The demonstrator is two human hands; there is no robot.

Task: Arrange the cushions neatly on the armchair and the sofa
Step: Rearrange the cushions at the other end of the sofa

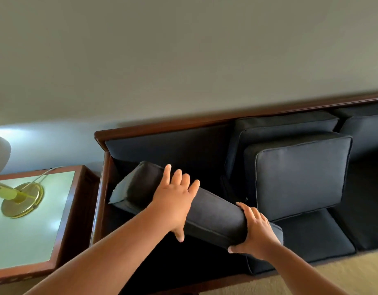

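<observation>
Head cam: both hands have the dark cushion [215, 216] up on edge, tilted over the sofa's [162, 126] left end, left hand [175, 201] clamped over its top with thumb down the near side, right hand [256, 233] curled round its near right end, another cushion [298, 177] propped just right, brass lamp [21, 201] on the side table [62, 231] to the left.

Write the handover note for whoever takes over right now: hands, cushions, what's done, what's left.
Left hand and right hand both grip the dark cushion, tilted over the sofa's left end.
Done: a back cushion stands mid-sofa with a front cushion leaning on it.
Left: set the held cushion against the bare left backrest; armchair not in view.
</observation>
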